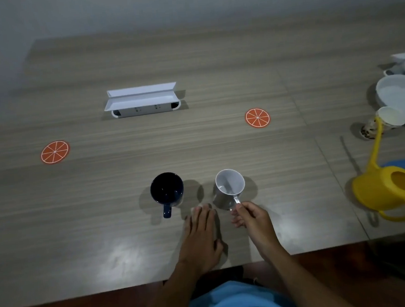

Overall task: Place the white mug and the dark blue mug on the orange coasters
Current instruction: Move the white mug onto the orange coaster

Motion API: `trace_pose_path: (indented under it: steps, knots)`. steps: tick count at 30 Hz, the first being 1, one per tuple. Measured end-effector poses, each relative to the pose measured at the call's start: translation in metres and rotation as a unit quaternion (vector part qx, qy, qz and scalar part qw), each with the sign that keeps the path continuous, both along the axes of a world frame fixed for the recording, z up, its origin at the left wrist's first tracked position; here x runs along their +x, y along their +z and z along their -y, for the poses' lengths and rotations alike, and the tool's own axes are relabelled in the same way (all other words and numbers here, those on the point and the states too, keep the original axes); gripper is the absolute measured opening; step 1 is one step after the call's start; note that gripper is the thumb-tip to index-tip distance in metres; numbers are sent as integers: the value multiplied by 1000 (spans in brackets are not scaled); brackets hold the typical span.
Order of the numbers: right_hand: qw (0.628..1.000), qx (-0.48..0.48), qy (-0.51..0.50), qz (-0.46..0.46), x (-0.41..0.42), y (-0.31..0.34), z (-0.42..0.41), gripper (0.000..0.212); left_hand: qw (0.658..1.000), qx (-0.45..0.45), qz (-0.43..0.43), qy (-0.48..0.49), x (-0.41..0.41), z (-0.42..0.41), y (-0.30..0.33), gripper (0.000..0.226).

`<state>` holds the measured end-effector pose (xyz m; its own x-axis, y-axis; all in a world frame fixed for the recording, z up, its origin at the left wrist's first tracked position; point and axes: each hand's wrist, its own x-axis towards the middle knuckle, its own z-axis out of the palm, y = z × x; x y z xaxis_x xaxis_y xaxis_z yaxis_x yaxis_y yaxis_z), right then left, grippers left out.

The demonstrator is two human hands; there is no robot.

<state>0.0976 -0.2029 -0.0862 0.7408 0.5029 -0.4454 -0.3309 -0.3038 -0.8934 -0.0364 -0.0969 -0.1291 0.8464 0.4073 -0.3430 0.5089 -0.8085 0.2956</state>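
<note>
Pinching the handle of the white mug (230, 187), the right hand (251, 218) gripped it near the surface's (104, 209) front edge — tilted. The left hand (202, 235) lay flat, fingers apart, beside the glossy dark blue mug (167, 191). Round orange coasters (55, 152) (257, 117) sat toward the left and right edges.

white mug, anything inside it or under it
The white mug looks empty: only its pale inner wall and floor show. The right hand holds its handle. Whether its base touches the table is hidden by its own body.
</note>
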Motion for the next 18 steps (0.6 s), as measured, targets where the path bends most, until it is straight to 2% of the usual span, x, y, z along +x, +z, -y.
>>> trace_pose_path:
  steps: [7,15,18]
  knots:
    - [998,-8,-53,29,22,7,31,22,999,15,-39,-33,41,2,4,85]
    - [994,-29,-81,61,42,14,49,20,998,-51,-37,4,96,-18,18,105]
    - [994,-42,-66,72,47,14,49,18,997,-33,-66,-7,116,-35,23,120]
